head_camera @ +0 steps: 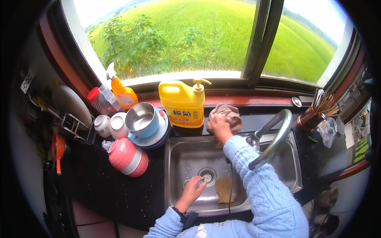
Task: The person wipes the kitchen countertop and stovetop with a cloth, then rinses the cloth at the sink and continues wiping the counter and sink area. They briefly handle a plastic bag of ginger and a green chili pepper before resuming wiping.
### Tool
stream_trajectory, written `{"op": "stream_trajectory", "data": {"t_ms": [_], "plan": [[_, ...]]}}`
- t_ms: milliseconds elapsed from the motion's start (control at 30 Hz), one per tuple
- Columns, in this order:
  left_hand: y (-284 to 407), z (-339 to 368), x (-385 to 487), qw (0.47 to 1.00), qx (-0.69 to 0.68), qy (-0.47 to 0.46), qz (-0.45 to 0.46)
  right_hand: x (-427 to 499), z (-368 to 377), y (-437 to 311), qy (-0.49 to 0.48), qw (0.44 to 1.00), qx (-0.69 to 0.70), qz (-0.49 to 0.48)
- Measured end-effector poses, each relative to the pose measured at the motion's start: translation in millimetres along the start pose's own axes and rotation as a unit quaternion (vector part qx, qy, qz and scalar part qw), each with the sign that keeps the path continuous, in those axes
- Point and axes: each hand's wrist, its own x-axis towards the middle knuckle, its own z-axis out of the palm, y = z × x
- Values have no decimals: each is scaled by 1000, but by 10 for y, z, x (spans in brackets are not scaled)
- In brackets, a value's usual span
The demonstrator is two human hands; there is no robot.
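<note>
My right hand (221, 126) grips a crumpled greyish-pink cloth (230, 114) on the black counter behind the sink, beside a yellow pump jug (182, 104). The arm reaches across the stainless-steel sink (187, 151), passing under the curved metal faucet (275, 142). Over the left basin, near the drain strainer (207, 177), my left hand (193, 190) hangs with fingers apart and nothing in it. A brown scouring pad (223, 189) lies on the basin floor, right of the drain. A dark cord (231, 190) runs down beside the pad.
Left of the sink are stacked pink bowls (128, 157), a blue-handled steel cup (142, 119) on plates, white bowls (117, 125) and an orange spray bottle (123, 95). A chopstick holder (309, 116) and a plastic bag (327, 132) stand at right. A window (257, 44) lies behind.
</note>
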Motion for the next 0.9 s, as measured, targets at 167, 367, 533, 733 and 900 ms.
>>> {"op": "stream_trajectory", "data": {"t_ms": [167, 367, 533, 733, 900], "plan": [[27, -26, -94, 1000, 7, 4, 14, -222, -71, 585, 39, 987, 68, 142], [78, 177, -144, 999, 0, -21, 49, -575, -79, -21, 38, 992, 49, 111], [305, 82, -297, 993, -11, -68, 100, -989, -128, -450, -90, 967, 218, 92], [122, -40, -633, 997, 20, -55, 58, -1810, -454, -14, -224, 880, 386, 164], [346, 190, -639, 991, 11, -70, 115, -2315, -1329, 585, -294, 854, 403, 146]]}}
